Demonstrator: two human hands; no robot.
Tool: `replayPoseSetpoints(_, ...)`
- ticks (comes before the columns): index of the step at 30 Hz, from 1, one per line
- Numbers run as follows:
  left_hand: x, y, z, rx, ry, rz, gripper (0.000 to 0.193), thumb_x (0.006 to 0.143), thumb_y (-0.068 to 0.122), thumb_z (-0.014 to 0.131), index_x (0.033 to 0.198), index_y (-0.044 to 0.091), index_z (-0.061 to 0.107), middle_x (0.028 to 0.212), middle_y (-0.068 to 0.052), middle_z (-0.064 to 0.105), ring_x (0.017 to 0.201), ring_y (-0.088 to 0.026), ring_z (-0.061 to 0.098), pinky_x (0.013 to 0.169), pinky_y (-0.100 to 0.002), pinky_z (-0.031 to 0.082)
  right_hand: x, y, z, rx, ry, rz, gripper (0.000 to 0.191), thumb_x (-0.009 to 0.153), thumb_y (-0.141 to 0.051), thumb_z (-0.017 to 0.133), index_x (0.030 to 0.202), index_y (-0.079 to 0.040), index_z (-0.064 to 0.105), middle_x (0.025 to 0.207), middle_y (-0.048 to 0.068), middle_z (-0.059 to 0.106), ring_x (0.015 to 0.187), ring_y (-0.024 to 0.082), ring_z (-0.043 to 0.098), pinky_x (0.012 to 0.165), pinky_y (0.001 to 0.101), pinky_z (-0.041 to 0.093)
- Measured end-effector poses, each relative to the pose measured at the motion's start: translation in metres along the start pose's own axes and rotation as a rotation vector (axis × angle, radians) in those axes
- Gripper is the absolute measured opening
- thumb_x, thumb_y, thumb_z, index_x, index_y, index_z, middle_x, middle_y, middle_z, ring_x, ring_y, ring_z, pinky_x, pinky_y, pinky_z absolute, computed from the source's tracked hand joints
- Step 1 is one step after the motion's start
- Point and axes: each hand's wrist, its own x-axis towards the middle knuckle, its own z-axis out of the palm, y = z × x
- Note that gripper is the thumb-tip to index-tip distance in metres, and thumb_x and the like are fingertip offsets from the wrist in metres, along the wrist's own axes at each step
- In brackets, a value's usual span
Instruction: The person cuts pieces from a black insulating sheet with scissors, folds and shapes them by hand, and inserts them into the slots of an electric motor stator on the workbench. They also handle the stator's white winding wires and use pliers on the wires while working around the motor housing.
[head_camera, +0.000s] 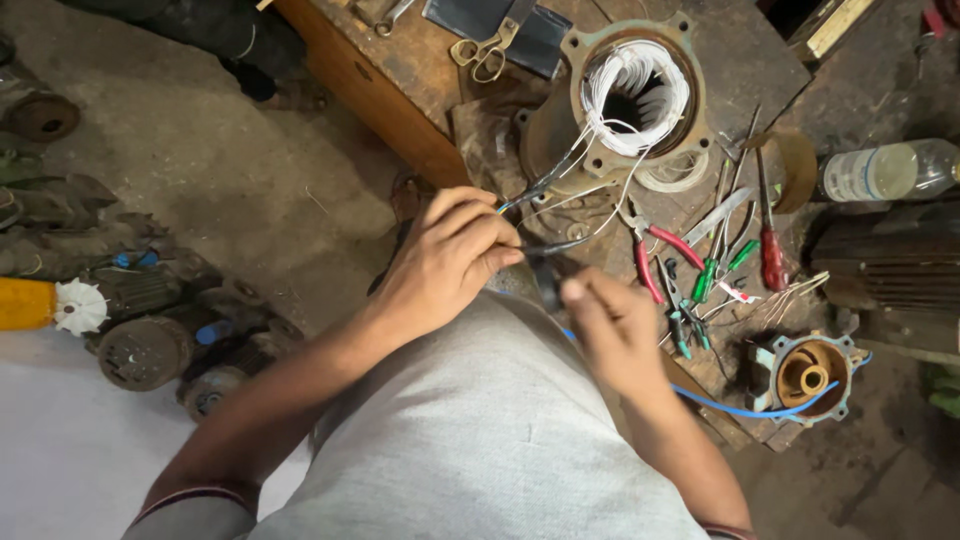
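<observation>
My left hand (445, 260) pinches thin grey leads (548, 180) that run from the motor stator (632, 100), a rusty round housing with white windings inside. My right hand (612, 325) is closed around a small dark piece (547, 285) at the end of those leads, just right of the left fingertips. Both hands meet in front of my grey shirt, at the near edge of the workbench (390, 80). Exactly what the dark piece is cannot be made out.
Red-handled pliers (655, 255), green-handled tools (712, 272), a red screwdriver (770, 240) and a tape roll (790, 165) lie right of the hands. Scissors (482, 52) sit at the back. A plastic bottle (885, 172), an end cap (805, 375) and a blue wire (740, 408) lie right. Motor parts (140, 340) crowd the floor left.
</observation>
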Motion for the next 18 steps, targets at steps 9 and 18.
replayPoseSetpoints(9, 0.011, -0.001, 0.015, -0.1, 0.015, -0.046, 0.028, 0.091, 0.029, 0.08, 0.091, 0.002, 0.071, 0.1, -0.012, 0.072, 0.122, -0.035, 0.059, 0.102, -0.045, 0.049, 0.008, 0.011, 0.011, 0.494, 0.092, 0.023, 0.023, 0.107, -0.016, 0.052, 0.119, 0.002, 0.057, 0.069, 0.003, 0.055, 0.054, 0.01, 0.045, 0.051, 0.0248, 0.036)
replayPoseSetpoints(18, 0.008, 0.0, 0.022, -0.112, 0.043, -0.056, 0.022, 0.095, 0.021, 0.076, 0.089, 0.002, 0.068, 0.1, -0.014, 0.072, 0.115, -0.034, 0.063, 0.099, -0.044, 0.05, 0.024, 0.048, 0.014, 0.707, 0.042, 0.04, 0.044, 0.098, -0.007, 0.062, 0.138, -0.01, 0.046, 0.075, -0.001, 0.052, 0.058, 0.007, 0.044, 0.052, 0.0224, 0.034)
